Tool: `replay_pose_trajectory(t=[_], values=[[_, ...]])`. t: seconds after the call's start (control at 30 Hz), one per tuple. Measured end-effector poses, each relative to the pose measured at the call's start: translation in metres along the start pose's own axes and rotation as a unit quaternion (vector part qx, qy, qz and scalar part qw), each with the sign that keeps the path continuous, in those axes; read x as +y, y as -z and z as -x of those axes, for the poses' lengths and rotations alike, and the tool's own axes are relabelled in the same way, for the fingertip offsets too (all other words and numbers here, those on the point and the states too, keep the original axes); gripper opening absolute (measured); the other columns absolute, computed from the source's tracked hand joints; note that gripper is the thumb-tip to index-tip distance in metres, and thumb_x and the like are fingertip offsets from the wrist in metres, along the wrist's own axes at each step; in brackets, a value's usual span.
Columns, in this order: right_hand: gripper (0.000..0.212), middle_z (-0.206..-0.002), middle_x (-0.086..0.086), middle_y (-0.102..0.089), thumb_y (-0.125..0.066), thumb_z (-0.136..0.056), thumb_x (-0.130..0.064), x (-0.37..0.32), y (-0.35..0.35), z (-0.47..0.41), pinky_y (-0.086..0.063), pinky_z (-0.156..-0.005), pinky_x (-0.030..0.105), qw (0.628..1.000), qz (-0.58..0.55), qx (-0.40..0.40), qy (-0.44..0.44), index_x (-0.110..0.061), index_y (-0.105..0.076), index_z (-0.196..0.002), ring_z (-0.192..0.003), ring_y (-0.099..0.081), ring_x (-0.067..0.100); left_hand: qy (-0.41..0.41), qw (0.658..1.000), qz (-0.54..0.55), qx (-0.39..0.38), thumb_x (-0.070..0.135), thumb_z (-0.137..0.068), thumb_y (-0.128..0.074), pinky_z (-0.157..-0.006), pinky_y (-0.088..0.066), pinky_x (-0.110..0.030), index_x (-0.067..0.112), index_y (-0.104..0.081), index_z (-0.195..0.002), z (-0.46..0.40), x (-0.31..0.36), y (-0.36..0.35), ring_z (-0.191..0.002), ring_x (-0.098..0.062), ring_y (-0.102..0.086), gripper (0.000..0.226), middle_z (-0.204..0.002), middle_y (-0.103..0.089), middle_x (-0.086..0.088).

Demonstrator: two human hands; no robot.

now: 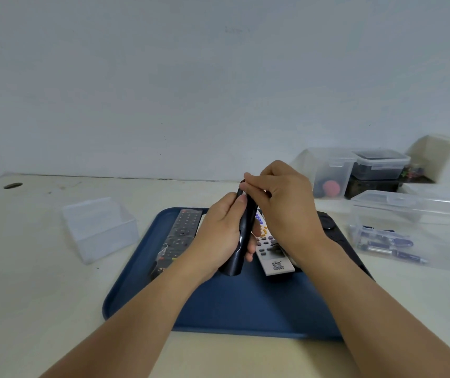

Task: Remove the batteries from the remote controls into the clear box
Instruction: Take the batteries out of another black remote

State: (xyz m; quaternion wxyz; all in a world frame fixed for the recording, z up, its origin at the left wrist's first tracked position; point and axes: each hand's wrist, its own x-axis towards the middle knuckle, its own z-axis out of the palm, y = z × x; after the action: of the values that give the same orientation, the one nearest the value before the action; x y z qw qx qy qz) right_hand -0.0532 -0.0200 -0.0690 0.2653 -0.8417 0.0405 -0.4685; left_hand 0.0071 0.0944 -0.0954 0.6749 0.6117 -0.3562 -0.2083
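Over the blue tray [218, 317], your left hand [218, 236] wraps a black remote [245, 230] held upright; your right hand [283, 203] pinches its top end. The clear box [98, 227] sits left of the tray.

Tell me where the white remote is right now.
In the head view, the white remote lies on the blue tray, right of centre, partly under the right hand and just right of the black remote being held.
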Motion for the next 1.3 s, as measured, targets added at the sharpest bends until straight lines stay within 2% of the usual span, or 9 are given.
replay_pose_trajectory(t=[0.1, 0.2, 0.33, 0.43, 0.57, 0.73, 0.87, 1.07, 1.3], values=[[0.029, -0.075, 0.001, -0.050, -0.054, -0.102, -0.031, -0.004, 0.000, 0.000, -0.048, -0.062, 0.030, 0.997, 0.025, -0.066, -0.008, -0.010, -0.073, -0.098, -0.065, -0.055, 0.012, -0.009, 0.999, 0.009, 0.030, 0.033, -0.110, -0.037, -0.041, -0.045, -0.029, 0.007, -0.052, -0.095, 0.001, 0.002, 0.001, -0.044, -0.022, -0.053, 0.033, -0.065, -0.063, -0.009], [0.033, -0.072, -0.003, -0.052, -0.044, -0.104, -0.040, -0.008, -0.003, 0.001, -0.047, -0.065, 0.031, 0.990, 0.066, -0.121, 0.004, -0.030, -0.066, -0.127, -0.068, -0.056, 0.014, -0.005, 0.997, 0.017, 0.071, 0.029, -0.109, -0.038, -0.040, -0.046, -0.029, 0.004, -0.053, -0.098, 0.001, 0.005, 0.006, -0.043, -0.022, -0.054, 0.031, -0.059, -0.061, -0.009], [0.036, -0.061, -0.008, -0.061, -0.043, -0.100, -0.021, -0.005, -0.010, 0.004, -0.047, -0.059, 0.019, 0.978, -0.160, -0.068, -0.112, -0.037, -0.063, -0.125, -0.055, -0.056, 0.007, -0.007, 0.994, 0.046, 0.097, 0.030, -0.108, -0.040, -0.042, -0.047, -0.028, 0.010, -0.055, -0.093, -0.004, 0.011, 0.011, -0.043, -0.020, -0.054, 0.030, -0.061, -0.062, -0.007], [0.042, -0.067, 0.001, -0.064, -0.039, -0.087, -0.005, -0.002, -0.006, -0.007, -0.033, -0.044, 0.021, 0.879, -0.359, -0.035, -0.313, -0.024, -0.066, -0.113, -0.047, -0.039, 0.010, -0.007, 0.995, 0.040, 0.091, 0.030, -0.108, -0.039, -0.042, -0.046, -0.029, 0.016, -0.052, -0.092, -0.005, 0.008, 0.010, -0.044, -0.020, -0.052, 0.025, -0.063, -0.061, -0.008], [0.028, -0.085, 0.009, -0.074, -0.048, -0.098, 0.004, 0.005, 0.009, -0.009, -0.045, -0.052, 0.019, 0.786, -0.513, -0.075, -0.337, -0.005, -0.064, -0.118, -0.059, -0.051, 0.010, -0.007, 0.995, 0.026, 0.091, 0.034, -0.108, -0.042, -0.042, -0.045, -0.029, 0.017, -0.053, -0.095, -0.006, 0.003, 0.011, -0.044, -0.021, -0.051, 0.024, -0.064, -0.061, -0.009], [0.018, -0.095, 0.015, -0.074, -0.068, -0.089, 0.003, 0.003, 0.010, -0.004, -0.057, -0.072, 0.018, 0.815, -0.490, -0.029, -0.306, 0.000, -0.067, -0.107, -0.087, -0.076, 0.021, -0.020, 0.996, -0.006, 0.084, 0.033, -0.108, -0.041, -0.043, -0.045, -0.030, 0.018, -0.055, -0.096, -0.006, 0.001, 0.013, -0.045, -0.022, -0.050, 0.023, -0.065, -0.062, -0.009], [0.012, -0.074, 0.012, -0.073, -0.079, -0.081, -0.004, 0.004, 0.011, -0.003, -0.056, -0.064, 0.016, 0.842, -0.443, 0.013, -0.307, 0.001, -0.072, -0.089, -0.071, -0.074, 0.016, -0.041, 0.996, -0.044, 0.072, 0.034, -0.108, -0.041, -0.044, -0.047, -0.031, 0.015, -0.054, -0.102, -0.005, 0.000, 0.009, -0.046, -0.023, -0.052, 0.024, -0.064, -0.063, -0.008], [0.025, -0.063, 0.003, -0.063, -0.067, -0.094, -0.030, 0.006, 0.005, -0.001, -0.043, -0.048, 0.017, 0.857, -0.395, -0.049, -0.326, -0.006, -0.074, -0.089, -0.050, -0.051, 0.008, -0.097, 0.988, -0.070, 0.093, 0.033, -0.108, -0.041, -0.043, -0.048, -0.031, 0.023, -0.056, -0.102, -0.004, -0.001, 0.005, -0.046, -0.022, -0.054, 0.019, -0.064, -0.063, -0.006], [0.028, -0.071, 0.012, -0.070, -0.077, -0.086, -0.013, 0.000, -0.001, 0.003, -0.054, -0.060, 0.022, 0.834, -0.452, -0.008, -0.317, 0.006, -0.065, -0.102, -0.056, -0.061, 0.013, -0.134, 0.979, -0.083, 0.127, 0.022, -0.098, -0.061, -0.043, -0.047, -0.030, 0.026, -0.049, -0.094, -0.009, -0.003, 0.010, -0.045, -0.020, -0.053, 0.013, -0.064, -0.059, -0.004]])
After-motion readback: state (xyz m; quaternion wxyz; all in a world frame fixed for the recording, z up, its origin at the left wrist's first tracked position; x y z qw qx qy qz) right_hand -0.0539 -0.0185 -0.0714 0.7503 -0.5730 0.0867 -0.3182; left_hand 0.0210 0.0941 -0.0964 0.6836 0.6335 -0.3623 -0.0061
